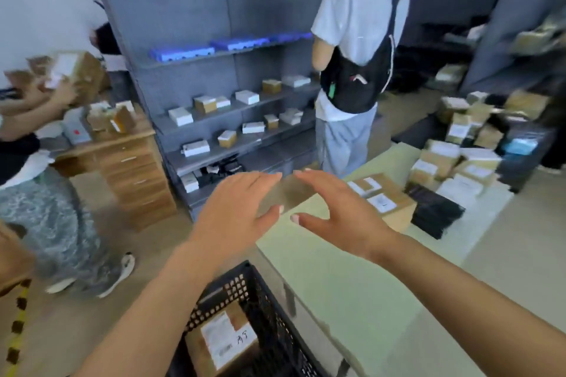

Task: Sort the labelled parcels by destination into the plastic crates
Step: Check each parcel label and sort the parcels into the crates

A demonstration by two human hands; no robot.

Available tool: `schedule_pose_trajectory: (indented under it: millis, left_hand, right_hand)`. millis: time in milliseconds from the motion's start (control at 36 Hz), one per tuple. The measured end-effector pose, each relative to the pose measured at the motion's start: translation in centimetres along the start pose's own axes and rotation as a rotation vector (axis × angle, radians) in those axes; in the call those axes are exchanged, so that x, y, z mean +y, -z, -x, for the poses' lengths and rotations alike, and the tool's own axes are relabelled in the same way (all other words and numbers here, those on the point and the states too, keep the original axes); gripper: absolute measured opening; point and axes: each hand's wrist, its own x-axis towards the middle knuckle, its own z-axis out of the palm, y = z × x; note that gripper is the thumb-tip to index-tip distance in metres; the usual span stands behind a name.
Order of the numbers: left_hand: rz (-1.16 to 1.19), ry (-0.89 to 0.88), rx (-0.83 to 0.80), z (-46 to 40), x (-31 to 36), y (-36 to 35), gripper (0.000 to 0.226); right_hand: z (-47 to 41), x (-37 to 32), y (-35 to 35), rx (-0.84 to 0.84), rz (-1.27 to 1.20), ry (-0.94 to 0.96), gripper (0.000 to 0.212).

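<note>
Both my hands are raised above the near corner of the pale green table (pixel 352 278). My left hand (pixel 235 208) and my right hand (pixel 340 211) face each other with fingers straight, holding nothing. A blurred brown shape (pixel 291 193) shows between them. Past my right hand lies a brown labelled parcel (pixel 382 199) on the table. Below my left forearm stands a black plastic crate (pixel 269 300) with one labelled cardboard parcel (pixel 223 343) inside. A heap of several labelled parcels (pixel 453 162) covers the table's far right.
A person with a black backpack (pixel 355 64) stands before grey shelves (pixel 232 107) of small boxes. At left, another person (pixel 36 162) lifts a box beside a wooden drawer desk (pixel 134 168). Black flat packets (pixel 435 214) lie on the table.
</note>
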Motion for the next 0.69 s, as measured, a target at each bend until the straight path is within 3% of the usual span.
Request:
schedule_pose_trajectory:
  millis: [333, 472, 694]
  left_hand:
    - [0.078, -0.266, 0.024, -8.9, 22.1, -1.1, 0.058]
    - [0.129, -0.277, 0.004, -9.8, 32.5, -5.2, 0.052]
    - [0.141, -0.28, -0.073, -13.7, 43.8, -9.9, 0.047]
  right_hand:
    - [15.2, 8.7, 20.3, 0.15, 0.173, -0.103, 0.066]
    - [22.1, 13.6, 26.8, 0.161, 0.222, -0.203, 0.066]
    - [29.3, 19.5, 33.5, 0.121, 0.249, -0.257, 0.062]
